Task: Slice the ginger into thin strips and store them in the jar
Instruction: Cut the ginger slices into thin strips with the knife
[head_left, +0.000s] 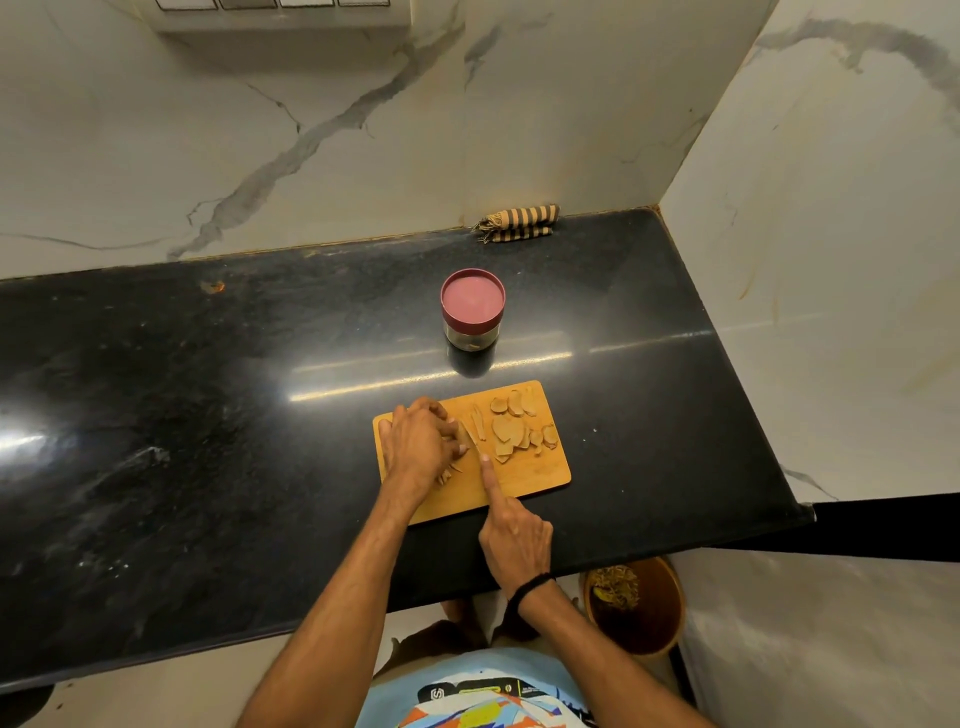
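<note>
Two hands share the board (519, 483) near the table's front edge. Left hand (415, 447) fingers curl over the ginger (460, 434); right hand (514, 535) grips the knife (471, 441), forefinger extended. With the blade just beside those knuckles, a slip could cut them. The lidded jar (472, 312) stands behind.

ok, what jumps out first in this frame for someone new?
The wooden cutting board sits mid-frame on the black countertop, with ginger slices spread over its right half. The left hand curls over a ginger piece at its left; the right hand holds a knife, index finger along the blade. Behind stands the jar, maroon lid on.
</note>
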